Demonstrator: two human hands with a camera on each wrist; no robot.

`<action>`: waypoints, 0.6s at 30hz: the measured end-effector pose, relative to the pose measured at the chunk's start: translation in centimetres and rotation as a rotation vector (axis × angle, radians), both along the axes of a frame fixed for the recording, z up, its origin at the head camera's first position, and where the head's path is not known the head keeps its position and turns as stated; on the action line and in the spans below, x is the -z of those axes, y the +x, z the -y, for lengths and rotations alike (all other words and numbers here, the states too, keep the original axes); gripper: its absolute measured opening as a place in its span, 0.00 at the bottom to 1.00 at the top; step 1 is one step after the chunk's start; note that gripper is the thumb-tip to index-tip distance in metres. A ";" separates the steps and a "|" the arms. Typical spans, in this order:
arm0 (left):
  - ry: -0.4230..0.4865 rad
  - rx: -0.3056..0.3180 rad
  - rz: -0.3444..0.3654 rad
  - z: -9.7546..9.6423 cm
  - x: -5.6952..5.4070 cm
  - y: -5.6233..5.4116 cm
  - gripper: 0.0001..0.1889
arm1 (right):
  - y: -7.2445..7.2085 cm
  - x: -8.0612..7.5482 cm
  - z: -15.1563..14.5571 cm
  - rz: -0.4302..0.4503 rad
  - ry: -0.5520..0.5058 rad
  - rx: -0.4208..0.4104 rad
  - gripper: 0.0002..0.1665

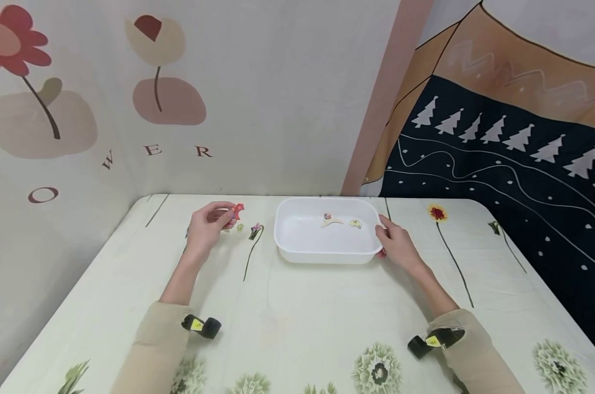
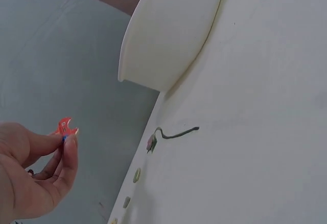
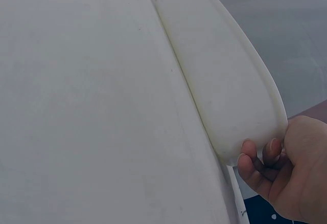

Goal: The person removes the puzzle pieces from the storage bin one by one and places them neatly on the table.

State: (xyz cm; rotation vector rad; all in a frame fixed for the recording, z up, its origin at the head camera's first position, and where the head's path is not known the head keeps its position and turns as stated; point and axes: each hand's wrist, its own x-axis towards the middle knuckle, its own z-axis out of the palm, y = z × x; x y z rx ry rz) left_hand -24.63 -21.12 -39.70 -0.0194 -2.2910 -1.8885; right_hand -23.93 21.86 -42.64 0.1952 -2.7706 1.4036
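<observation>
My left hand (image 1: 206,227) is raised over the far left of the table and pinches a small flat red-orange piece (image 1: 237,210) between thumb and fingers. In the left wrist view the red piece (image 2: 66,127) has a notched end and a bit of blue by the fingertips. My right hand (image 1: 397,241) grips the right end of a white plastic basin (image 1: 327,257), thumb at the rim and fingers curled against the outer wall. Inside the basin lie a cream curved piece (image 1: 332,222), a small pinkish piece (image 1: 327,216) and a pale yellow piece (image 1: 356,224).
Small pieces, one of them green (image 1: 240,227), lie on the table beside the left hand, some partly hidden by it. The pale tablecloth (image 1: 297,317) has printed flowers. Patterned cloths hang behind the table, the left one with printed flowers (image 1: 156,44).
</observation>
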 end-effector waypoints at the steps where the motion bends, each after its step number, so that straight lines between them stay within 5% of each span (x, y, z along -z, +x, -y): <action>1: -0.005 -0.010 0.011 0.3 0.0 0.1 0.15 | 0.0 0.0 0.0 -0.003 0.000 -0.001 0.32; 18: -0.050 -0.170 0.104 5.6 0.4 0.0 0.19 | 0.0 0.1 -0.1 -0.006 -0.005 -0.005 0.33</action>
